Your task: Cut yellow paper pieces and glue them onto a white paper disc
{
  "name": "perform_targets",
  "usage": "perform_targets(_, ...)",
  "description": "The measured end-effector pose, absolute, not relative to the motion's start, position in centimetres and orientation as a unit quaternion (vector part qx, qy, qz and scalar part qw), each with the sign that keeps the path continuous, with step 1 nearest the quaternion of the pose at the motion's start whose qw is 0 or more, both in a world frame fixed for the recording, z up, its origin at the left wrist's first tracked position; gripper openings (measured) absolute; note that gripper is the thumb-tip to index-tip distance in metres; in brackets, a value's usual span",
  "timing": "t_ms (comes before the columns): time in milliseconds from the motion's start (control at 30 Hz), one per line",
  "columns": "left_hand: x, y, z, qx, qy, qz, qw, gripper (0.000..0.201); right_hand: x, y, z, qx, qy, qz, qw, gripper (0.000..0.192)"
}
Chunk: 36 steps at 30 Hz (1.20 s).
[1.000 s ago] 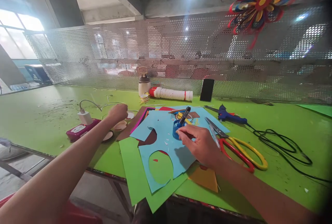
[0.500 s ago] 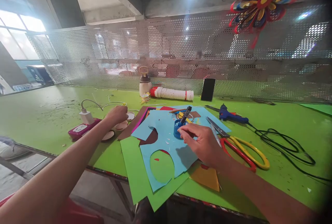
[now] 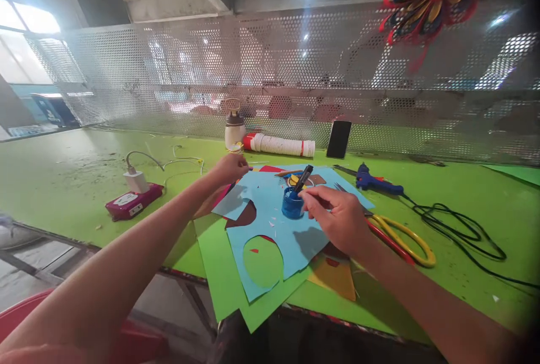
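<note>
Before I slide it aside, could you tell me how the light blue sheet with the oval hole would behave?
The light blue sheet is probably floppy: thin paper, with a large cutout. It would likely drag the blue cap resting on it. Its overhanging corner may sag.

Light blue paper sheet (image 3: 270,223) under right hand (image 3: 337,220), blue pot (image 3: 292,205) beside it, yellow-and-red scissors (image 3: 400,237) right of it, green table (image 3: 63,178), magenta power strip (image 3: 134,202) left of left hand (image 3: 231,168).
</note>
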<state>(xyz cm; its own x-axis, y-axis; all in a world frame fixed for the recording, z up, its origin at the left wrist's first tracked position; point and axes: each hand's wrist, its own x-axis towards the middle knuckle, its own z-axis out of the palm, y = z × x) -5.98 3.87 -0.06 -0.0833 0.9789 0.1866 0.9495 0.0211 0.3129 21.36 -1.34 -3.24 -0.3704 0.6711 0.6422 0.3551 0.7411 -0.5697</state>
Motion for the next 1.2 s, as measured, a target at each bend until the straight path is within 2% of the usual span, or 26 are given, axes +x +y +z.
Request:
perform_targets(133,-4.2,5.6,-1.5,0.693,0.673,0.245,0.082,0.035,21.2,-1.8,-3.0,-0.298,-0.830,0.177,0.437,0.025)
perform_targets(267,-4.6,5.9,-3.4,0.674,0.661,0.317,0.094,0.031,20.8,-3.7,-2.6,-0.220,-0.889,0.212,0.340,0.016)
perform_targets(333,-5.5,5.8,-3.9,0.652,0.664,0.357,0.078,0.022,20.5,-4.8,-2.5,-0.172,-0.924,0.219,0.262,0.027)
perform_targets(433,-7.1,5.6,-3.9,0.619,0.667,0.411,0.044,0.019,20.2,-6.0,-2.7,-0.119,-0.963,0.199,0.136,0.057)
perform_targets(533,-8.2,5.7,-3.4,0.604,0.661,0.445,0.026,0.019,20.1,-6.5,-3.2,-0.093,-0.980,0.164,0.072,0.069)
perform_targets(700,-8.6,5.8,-3.1,0.609,0.647,0.458,0.017,0.022,19.9,-6.7,-3.7,-0.096,-0.986,0.117,0.064,0.060)
perform_targets(867,-7.8,4.8,-2.8,0.628,0.647,0.432,0.015,0.019,19.3,-6.5,-3.0,-0.098,-0.981,0.149,0.079,0.049)
perform_targets(967,-7.4,4.2,-2.3,0.636,0.649,0.418,0.017,0.018,19.4,-6.5,-2.5,-0.103,-0.979,0.157,0.075,0.055)
perform_targets(1100,-7.1,3.7,-1.9,0.644,0.645,0.409,0.028,0.020,21.4,-6.6,-1.7,-0.136,-0.982,0.101,0.078,0.066)
perform_targets(1200,-6.7,3.4,-1.7,0.660,0.636,0.396,0.050,0.025,24.8,-6.5,-1.0,-0.225,-0.965,0.051,0.126,0.051)
